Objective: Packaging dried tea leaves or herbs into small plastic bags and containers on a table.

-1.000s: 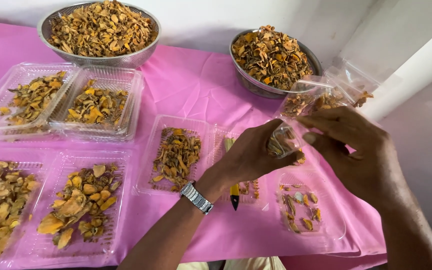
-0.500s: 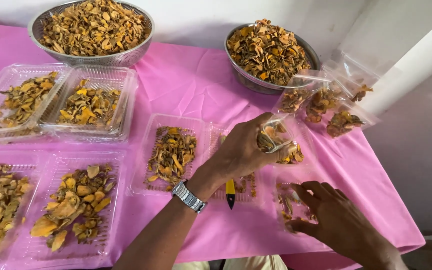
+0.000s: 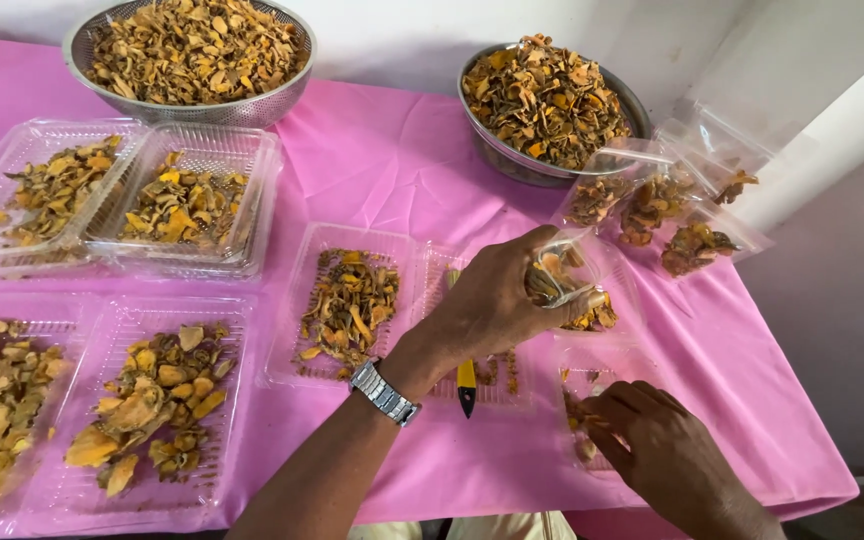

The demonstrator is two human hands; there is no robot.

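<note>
My left hand [image 3: 497, 300], a metal watch on its wrist, grips a small clear plastic bag [image 3: 564, 275] partly filled with dried yellow-brown slices, held open over a clear tray. My right hand [image 3: 652, 445] reaches down into a small clear tray [image 3: 584, 385] near the table's front right, fingers closed around a few dried pieces there. A clear tray of dried slices [image 3: 347, 300] lies just left of my left hand. A yellow-handled tool [image 3: 466, 385] lies under my left wrist.
Two steel bowls of dried slices [image 3: 192, 50] [image 3: 547, 100] stand at the back. Filled clear bags [image 3: 672, 215] lie at the right. More clear trays of slices [image 3: 187, 200] [image 3: 152, 400] cover the left of the pink tablecloth [image 3: 402, 160]. The table edge drops off at right.
My right hand has dropped from the bag at chest height down to the small front tray. My left hand has kept hold of the bag, lowering it slightly.
</note>
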